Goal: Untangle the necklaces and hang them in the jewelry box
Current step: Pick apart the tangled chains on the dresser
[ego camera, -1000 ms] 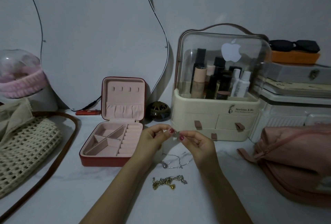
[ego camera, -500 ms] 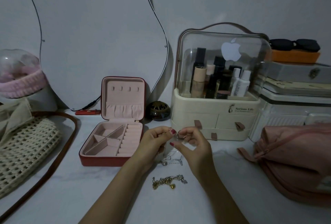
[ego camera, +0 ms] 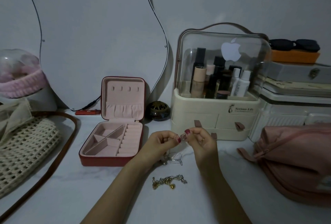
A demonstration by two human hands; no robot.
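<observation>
Now, hands: the left hand and right hand have drawn together since a second ago, thumbs and forefingers nearly touching above the desk.
Grip: both sets of fingers are curled tight, pinching a small glinting bit of the silver necklace between them; it looks like the clasp, though it is too small to be sure.
Change: the fine chain, spread wider a moment back, now hangs in a closer loop under the hands, its end resting on the desk.
Meaning: likely the clasp is being worked, so hanging comes next; no chain is on a hook yet.
Waiting: the gold necklace lies bunched on the desk nearer the person, chunky links with a heart charm.
Jewelry box: open, left of the hands, red shell, soft pink lining, four small hooks in the upright lid, a gathered pocket below them.
Desk: pale, smooth, faintly marbled.
</observation>
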